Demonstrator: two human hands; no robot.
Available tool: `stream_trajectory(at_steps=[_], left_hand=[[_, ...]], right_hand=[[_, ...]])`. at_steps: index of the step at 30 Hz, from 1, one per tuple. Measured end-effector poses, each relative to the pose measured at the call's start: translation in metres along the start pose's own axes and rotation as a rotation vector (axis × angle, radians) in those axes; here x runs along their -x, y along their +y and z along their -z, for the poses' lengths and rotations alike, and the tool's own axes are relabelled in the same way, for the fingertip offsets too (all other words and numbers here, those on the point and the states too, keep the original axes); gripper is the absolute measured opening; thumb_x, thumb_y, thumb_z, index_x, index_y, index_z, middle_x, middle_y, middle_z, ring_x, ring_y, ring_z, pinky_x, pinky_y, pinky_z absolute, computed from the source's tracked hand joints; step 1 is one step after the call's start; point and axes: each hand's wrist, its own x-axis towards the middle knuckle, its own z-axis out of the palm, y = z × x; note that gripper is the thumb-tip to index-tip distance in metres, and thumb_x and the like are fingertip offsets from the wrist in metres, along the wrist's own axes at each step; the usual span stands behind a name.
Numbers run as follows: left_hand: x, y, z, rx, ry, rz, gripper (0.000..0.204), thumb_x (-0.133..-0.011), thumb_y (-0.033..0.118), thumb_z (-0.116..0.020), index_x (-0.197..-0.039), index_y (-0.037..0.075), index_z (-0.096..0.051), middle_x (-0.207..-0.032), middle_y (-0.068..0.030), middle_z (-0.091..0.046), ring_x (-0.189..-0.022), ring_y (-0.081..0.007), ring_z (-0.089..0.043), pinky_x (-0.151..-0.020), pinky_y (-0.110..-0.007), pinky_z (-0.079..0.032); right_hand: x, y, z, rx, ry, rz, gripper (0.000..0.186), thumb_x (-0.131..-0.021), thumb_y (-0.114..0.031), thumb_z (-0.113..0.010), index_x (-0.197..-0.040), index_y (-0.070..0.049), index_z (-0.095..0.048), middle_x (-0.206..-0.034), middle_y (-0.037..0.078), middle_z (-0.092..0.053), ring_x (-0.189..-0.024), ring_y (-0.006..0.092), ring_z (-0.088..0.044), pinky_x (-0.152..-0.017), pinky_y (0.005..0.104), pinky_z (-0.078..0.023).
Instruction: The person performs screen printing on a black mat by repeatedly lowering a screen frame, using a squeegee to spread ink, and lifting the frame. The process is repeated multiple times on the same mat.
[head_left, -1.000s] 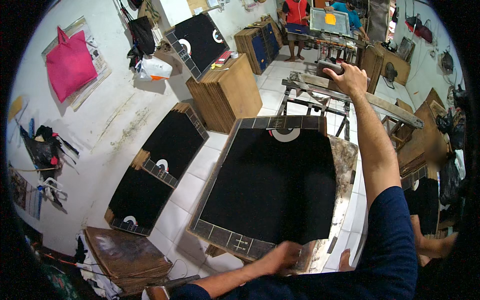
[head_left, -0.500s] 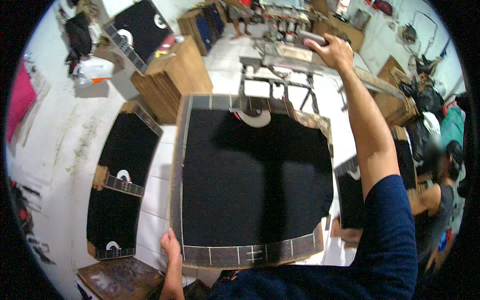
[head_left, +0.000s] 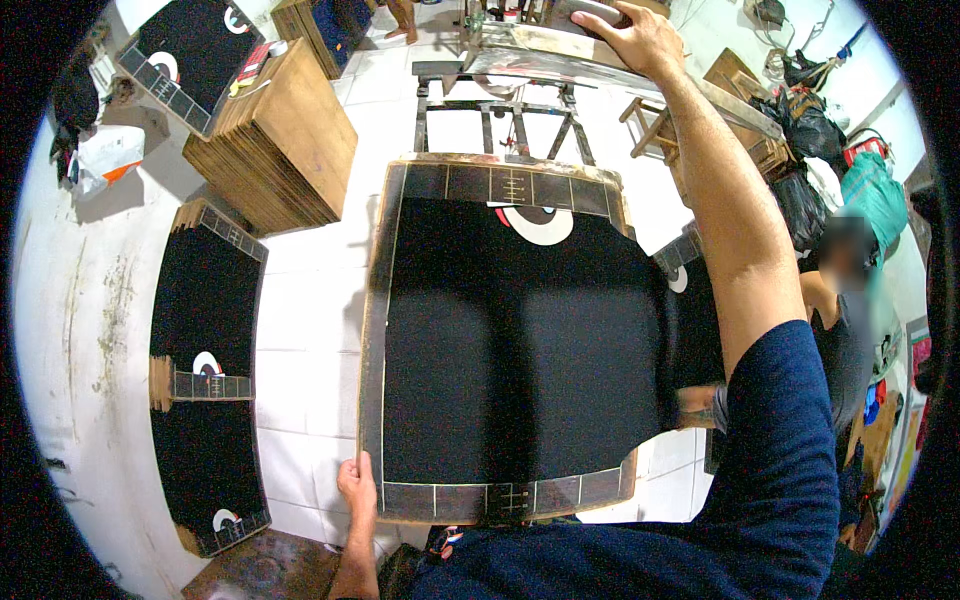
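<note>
White plastic bag (head_left: pixel 105 160) with orange patch lying at far left on floor; possibly small red-white packet (head_left: pixel 255 62) sitting atop wooden stack (head_left: pixel 285 140).

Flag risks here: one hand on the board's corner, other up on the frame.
1. Left hand grips only the near-left corner of the big black-covered board; it could tilt or slip.
2. Right hand reaches far out to the raised frame, so balance looks stretched.
3. A seated person is close on the right.
</note>
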Motion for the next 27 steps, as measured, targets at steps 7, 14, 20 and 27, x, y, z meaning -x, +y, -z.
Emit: stream_trajectory(at_steps=[7,14,20,27], left_hand=[[-0.003,0.027,0.040,-0.390,-0.239,-0.220,0.070,-0.067,0.046,-0.098,-0.104,-0.001,-0.060,-0.090,-0.0211,-0.068,-0.085,-0.0390,-0.067,-0.076,-0.048,-0.052],[0.012,0.057,0.029,-0.337,-0.275,-0.131,0.069,-0.066,0.044,-0.098,-0.100,0.000,-0.057,-0.089,-0.0210,-0.069,-0.086,-0.0425,-0.067,-0.076,-0.050,-0.052],[0.010,0.053,0.026,-0.320,-0.262,-0.198,0.073,-0.071,0.035,-0.096,-0.118,0.002,-0.050,-0.102,-0.0233,-0.070,-0.097,-0.0423,-0.069,-0.085,-0.050,-0.053],[0.001,0.060,0.026,-0.216,-0.321,-0.121,0.090,-0.071,0.023,-0.096,-0.135,0.007,-0.036,-0.117,-0.0339,-0.065,-0.112,-0.0510,-0.065,-0.096,-0.052,-0.050]], right_hand=[[-0.005,-0.011,0.016,-0.089,-0.026,-0.027,0.086,-0.078,-0.086,-0.063,-0.091,-0.002,-0.076,-0.091,0.024,-0.075,-0.096,0.0409,-0.073,-0.085,0.0505,-0.055],[-0.022,-0.007,0.016,-0.083,-0.058,-0.058,0.085,-0.077,-0.086,-0.064,-0.094,-0.004,-0.078,-0.094,0.022,-0.076,-0.098,0.0389,-0.073,-0.087,0.0488,-0.055],[-0.028,-0.008,0.018,-0.095,0.001,-0.041,0.088,-0.077,-0.086,-0.065,-0.106,-0.005,-0.079,-0.107,0.022,-0.077,-0.108,0.0375,-0.072,-0.094,0.0476,-0.055],[-0.039,-0.009,0.022,-0.097,-0.079,-0.062,0.088,-0.076,-0.088,-0.063,-0.120,-0.013,-0.079,-0.111,0.019,-0.077,-0.111,0.0342,-0.072,-0.095,0.0446,-0.055]])
